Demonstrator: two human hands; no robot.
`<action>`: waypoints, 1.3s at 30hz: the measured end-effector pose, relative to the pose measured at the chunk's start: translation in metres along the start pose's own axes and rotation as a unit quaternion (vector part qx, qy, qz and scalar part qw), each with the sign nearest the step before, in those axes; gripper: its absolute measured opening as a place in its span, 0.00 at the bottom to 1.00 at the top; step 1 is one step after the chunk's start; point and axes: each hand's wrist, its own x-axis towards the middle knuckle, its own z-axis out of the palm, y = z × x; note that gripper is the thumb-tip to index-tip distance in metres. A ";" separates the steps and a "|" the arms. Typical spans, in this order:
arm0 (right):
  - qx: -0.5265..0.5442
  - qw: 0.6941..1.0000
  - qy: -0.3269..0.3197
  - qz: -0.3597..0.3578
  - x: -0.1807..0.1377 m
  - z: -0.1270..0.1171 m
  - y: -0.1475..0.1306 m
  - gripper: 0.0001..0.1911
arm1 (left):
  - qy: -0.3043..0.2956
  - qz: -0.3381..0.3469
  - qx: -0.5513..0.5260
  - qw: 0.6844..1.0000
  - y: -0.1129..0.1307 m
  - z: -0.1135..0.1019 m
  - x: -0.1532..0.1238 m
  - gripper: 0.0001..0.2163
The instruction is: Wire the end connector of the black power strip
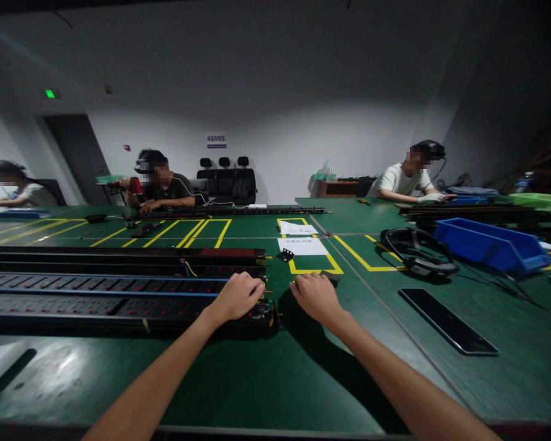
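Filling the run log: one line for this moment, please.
left hand: on black strips | right hand: by dark piece, grip unclear | phone: on green table

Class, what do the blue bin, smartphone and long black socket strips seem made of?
Blue bin: probably moulded plastic, satin; evenly coloured walls.
Smartphone: likely glossy glass, given its smooth dark face; pale rim perhaps metal.
Black socket strips: perhaps plastic or painted metal, semi-gloss; faint highlights don't settle it.

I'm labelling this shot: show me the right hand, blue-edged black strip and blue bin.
Right hand [318,296], head view: back of the hand.
Blue-edged black strip [105,285], head view: middle of its top.
Blue bin [480,248], head view: its near side wall.
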 end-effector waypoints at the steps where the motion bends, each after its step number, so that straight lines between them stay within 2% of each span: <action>1: 0.001 1.000 0.001 0.000 0.000 0.000 0.000 0.20 | 0.001 0.000 0.001 1.000 0.000 0.000 0.000 0.17; 17: 0.023 1.000 -0.008 0.018 0.002 -0.002 0.002 0.27 | -0.005 -0.004 -0.005 1.000 -0.001 0.001 0.001 0.19; 22: 0.021 0.999 -0.017 0.018 0.003 -0.002 0.003 0.27 | -0.004 -0.006 -0.008 1.000 0.000 0.000 0.000 0.19; 28: 0.042 0.996 -0.055 0.052 0.004 0.002 0.004 0.26 | 0.003 -0.002 -0.010 1.000 0.000 0.001 0.000 0.19; 39: 0.029 0.997 -0.060 0.041 0.001 0.001 0.002 0.25 | 0.000 -0.002 -0.006 1.000 0.000 0.000 0.000 0.19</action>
